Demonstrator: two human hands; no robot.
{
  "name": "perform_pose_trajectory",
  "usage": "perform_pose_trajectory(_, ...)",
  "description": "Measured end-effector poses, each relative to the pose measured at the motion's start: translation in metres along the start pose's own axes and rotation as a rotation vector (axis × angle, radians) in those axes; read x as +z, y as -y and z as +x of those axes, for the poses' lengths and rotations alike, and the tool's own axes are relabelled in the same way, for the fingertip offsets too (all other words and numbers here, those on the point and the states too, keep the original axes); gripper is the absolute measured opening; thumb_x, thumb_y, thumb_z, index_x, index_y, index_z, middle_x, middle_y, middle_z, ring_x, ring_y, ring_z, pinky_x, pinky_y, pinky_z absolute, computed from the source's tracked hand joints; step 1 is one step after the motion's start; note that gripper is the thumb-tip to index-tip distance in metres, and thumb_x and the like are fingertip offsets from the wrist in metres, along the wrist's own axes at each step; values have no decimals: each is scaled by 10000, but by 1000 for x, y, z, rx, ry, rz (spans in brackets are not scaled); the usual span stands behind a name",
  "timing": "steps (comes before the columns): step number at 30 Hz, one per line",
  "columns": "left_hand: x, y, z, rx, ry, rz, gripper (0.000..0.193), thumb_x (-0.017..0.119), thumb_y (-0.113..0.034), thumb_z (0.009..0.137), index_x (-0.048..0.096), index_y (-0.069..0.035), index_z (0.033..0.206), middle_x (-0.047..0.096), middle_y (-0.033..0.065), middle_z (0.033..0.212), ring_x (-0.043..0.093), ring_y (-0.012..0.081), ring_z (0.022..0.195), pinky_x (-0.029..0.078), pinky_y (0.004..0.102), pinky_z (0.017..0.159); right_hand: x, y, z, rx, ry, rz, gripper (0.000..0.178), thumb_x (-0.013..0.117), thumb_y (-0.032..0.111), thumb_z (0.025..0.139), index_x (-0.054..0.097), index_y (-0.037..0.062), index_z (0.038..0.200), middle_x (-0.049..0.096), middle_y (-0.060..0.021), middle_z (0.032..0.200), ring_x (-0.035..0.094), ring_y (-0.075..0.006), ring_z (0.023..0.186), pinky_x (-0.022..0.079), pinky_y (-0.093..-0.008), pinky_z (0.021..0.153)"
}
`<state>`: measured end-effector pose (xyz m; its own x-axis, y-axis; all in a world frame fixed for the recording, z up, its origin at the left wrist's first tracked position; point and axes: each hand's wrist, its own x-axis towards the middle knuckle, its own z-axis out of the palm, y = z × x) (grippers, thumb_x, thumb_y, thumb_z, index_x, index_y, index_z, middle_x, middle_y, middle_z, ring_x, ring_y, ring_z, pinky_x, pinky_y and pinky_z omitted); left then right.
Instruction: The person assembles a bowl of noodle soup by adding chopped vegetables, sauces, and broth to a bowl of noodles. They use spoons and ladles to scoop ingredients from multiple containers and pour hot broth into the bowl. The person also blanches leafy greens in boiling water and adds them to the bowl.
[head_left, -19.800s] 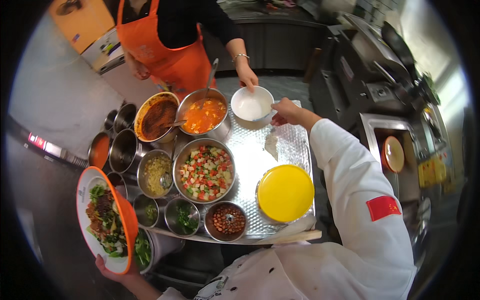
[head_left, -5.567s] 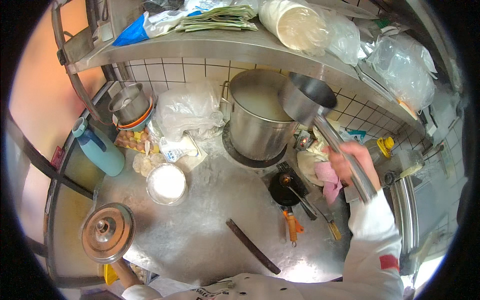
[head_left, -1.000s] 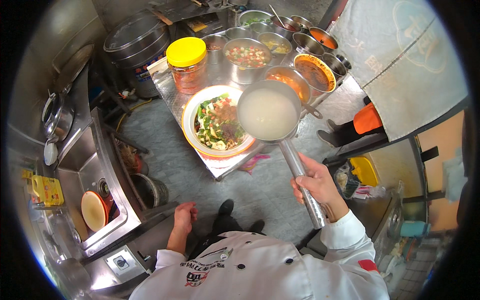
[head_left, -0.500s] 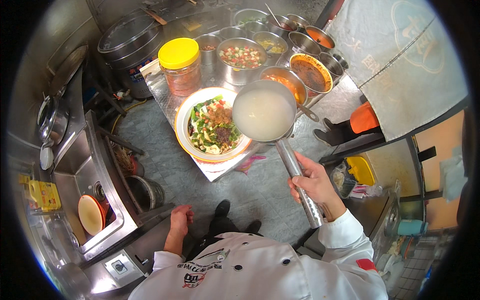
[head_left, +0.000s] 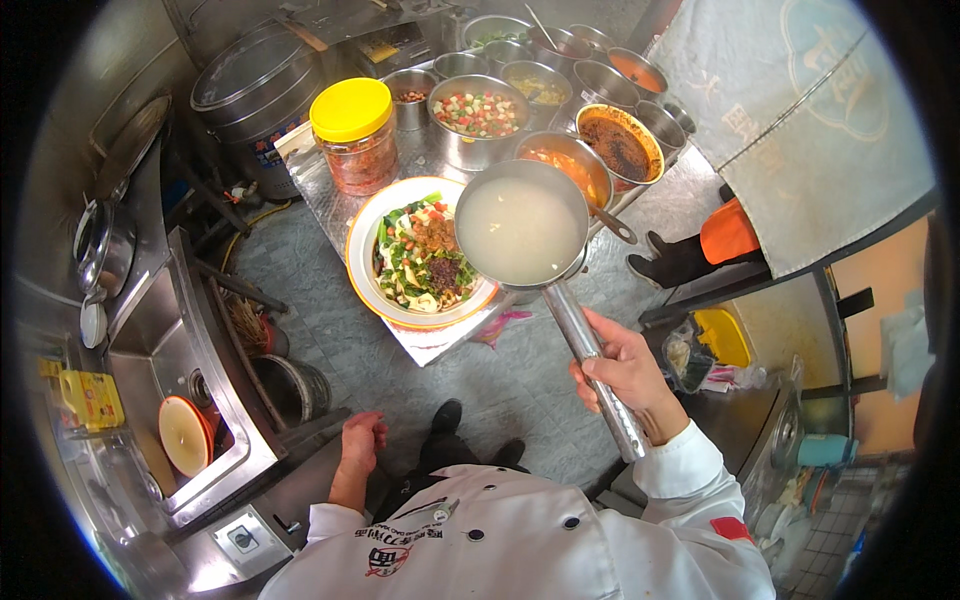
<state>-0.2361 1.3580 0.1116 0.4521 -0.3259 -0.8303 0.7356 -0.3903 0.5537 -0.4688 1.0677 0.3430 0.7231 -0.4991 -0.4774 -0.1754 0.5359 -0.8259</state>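
Note:
My right hand [head_left: 630, 372] is wrapped round the long metal handle of a large ladle [head_left: 568, 315]. Cloudy pale liquid [head_left: 522, 230] fills much of its round bowl, which is held nearly level. In the picture the ladle overlaps the right rim of a white bowl [head_left: 358, 262] with an orange-yellow edge. That bowl holds greens, diced vegetables, brown minced topping, a dark heap and pale pieces that look like noodles. My left hand [head_left: 363, 442] hangs low by my body, fingers loosely curled, with nothing seen in it.
Metal pots of toppings and sauces [head_left: 478, 142] crowd the table behind the bowl, beside a yellow-lidded jar [head_left: 354, 140]. A sink [head_left: 150, 345] with orange-rimmed bowls [head_left: 186, 436] stands left. Someone's dark-shoed leg [head_left: 680, 262] shows beyond a hanging cloth [head_left: 790, 150] at right.
The ladle and my right hand have shifted very slightly left in the picture, and the liquid's surface shows differently. The table has shifted slightly too. My left hand stays put.

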Motion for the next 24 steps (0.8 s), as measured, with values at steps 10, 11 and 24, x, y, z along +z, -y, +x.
perform_pose_trajectory(10, 111, -65, -71, 346, 763, 393, 301, 585, -171, 867, 594, -5, 1118, 611, 47, 818, 537, 112, 689, 460, 252, 629, 9, -9, -8, 1, 3, 7, 643, 595, 9, 811, 305, 49, 1383, 549, -76, 657, 535, -157, 468, 428, -287, 415)
perform_pose_trajectory(11, 132, -70, -79, 415, 801, 422, 335, 578, -205, 880, 576, 10, 1136, 610, 49, 841, 547, 120, 734, 465, 259, 665, 10, -10, -8, 0, 15, 15, 610, 604, 20, 810, 337, 32, 1359, 547, -70, 648, 534, -156, 464, 429, -286, 411)
perform_pose_trajectory(24, 240, -85, -128, 181, 864, -86, 227, 585, -214, 890, 549, -14, 991, 590, 42, 833, 547, 97, 711, 449, 252, 604, 25, -24, -20, 84, -27, 61, 154, 575, 27, 819, 496, -21, 942, 536, -79, 638, 530, -154, 472, 431, -297, 409)
